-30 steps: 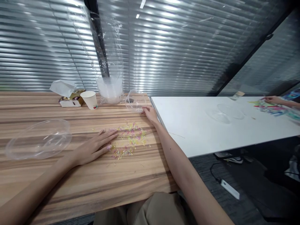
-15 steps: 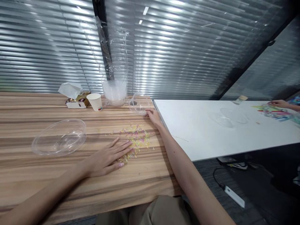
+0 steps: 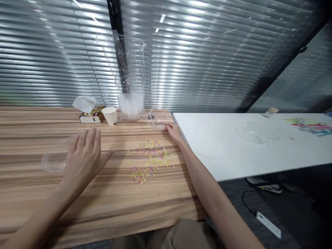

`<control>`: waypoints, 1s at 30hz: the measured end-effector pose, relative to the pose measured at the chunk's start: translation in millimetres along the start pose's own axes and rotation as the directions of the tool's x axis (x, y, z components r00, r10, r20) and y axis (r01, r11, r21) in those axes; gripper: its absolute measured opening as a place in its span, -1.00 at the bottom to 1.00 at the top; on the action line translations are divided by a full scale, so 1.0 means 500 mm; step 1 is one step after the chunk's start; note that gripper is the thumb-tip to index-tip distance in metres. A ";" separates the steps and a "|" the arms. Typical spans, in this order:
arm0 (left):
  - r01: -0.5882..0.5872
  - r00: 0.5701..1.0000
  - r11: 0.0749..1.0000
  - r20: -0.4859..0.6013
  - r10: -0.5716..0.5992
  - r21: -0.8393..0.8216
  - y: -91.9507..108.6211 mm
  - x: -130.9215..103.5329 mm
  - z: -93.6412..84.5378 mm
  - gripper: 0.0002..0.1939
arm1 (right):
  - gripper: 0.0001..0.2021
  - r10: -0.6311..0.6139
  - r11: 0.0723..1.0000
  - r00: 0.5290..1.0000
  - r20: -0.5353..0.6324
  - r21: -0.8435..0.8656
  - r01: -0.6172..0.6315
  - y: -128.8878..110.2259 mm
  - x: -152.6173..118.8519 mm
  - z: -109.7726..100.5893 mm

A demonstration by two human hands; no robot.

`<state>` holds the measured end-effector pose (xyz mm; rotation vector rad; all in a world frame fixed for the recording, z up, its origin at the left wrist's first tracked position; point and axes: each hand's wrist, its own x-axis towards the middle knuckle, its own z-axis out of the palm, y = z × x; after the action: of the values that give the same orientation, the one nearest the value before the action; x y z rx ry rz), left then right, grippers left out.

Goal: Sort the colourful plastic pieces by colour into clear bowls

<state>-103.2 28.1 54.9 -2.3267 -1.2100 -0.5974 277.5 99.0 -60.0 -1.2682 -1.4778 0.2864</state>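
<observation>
On the wood-grain tabletop lies a spread of small thin pieces (image 3: 153, 159), yellow, pink and clear. My left hand (image 3: 85, 152) is raised above the table, empty, its thumb held apart from the fingers. Behind it, partly hidden, a wide clear plastic bowl (image 3: 52, 159) sits on the left. My right hand (image 3: 173, 132) is at the far right edge of the wooden table, its fingers closed on the rim of a second clear plastic bowl (image 3: 157, 119). That bowl looks tilted.
At the back stand a tissue box (image 3: 92, 116), a white paper cup (image 3: 110, 116) and a tall plastic bag (image 3: 132, 105) of stacked clear bowls. The adjoining white table (image 3: 207, 138) carries clear lids or bowls (image 3: 256, 131) and colourful strips (image 3: 311, 126).
My left hand has lifted off the small pieces and moved left toward the wide bowl. My right hand stays at its bowl. The other person's hand has left the view at right.
</observation>
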 end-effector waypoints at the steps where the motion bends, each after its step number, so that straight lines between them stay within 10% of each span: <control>1: 0.033 0.998 0.996 0.055 -0.038 0.079 0.000 -0.004 -0.006 -0.29 | -0.68 0.011 1.000 1.000 0.014 0.003 -0.011 0.002 0.001 0.000; 6: 0.024 0.930 0.973 0.352 -0.106 0.231 -0.013 -0.008 -0.026 -0.67 | -0.70 0.080 0.996 0.996 0.046 -0.041 -0.078 0.012 0.003 -0.003; 13: -0.076 0.989 0.997 -0.128 0.078 0.016 -0.032 0.026 0.037 -0.67 | -0.73 0.252 0.966 0.968 -0.018 -0.060 -0.253 -0.005 -0.003 -0.006; 23: 0.099 0.994 0.991 -0.059 -0.094 0.089 -0.169 0.052 0.130 -0.66 | -0.71 0.338 0.940 0.941 -0.027 -0.041 -0.339 -0.049 -0.012 -0.001; 30: 0.170 0.980 0.954 -0.057 -0.190 -0.247 -0.148 0.047 0.160 -0.58 | -0.72 0.368 0.929 0.929 -0.028 -0.030 -0.369 -0.061 -0.013 -0.003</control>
<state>-139.3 126.9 17.6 -2.3739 -1.3894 -0.9403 260.9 81.0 -40.6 -1.5717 -1.2222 0.4951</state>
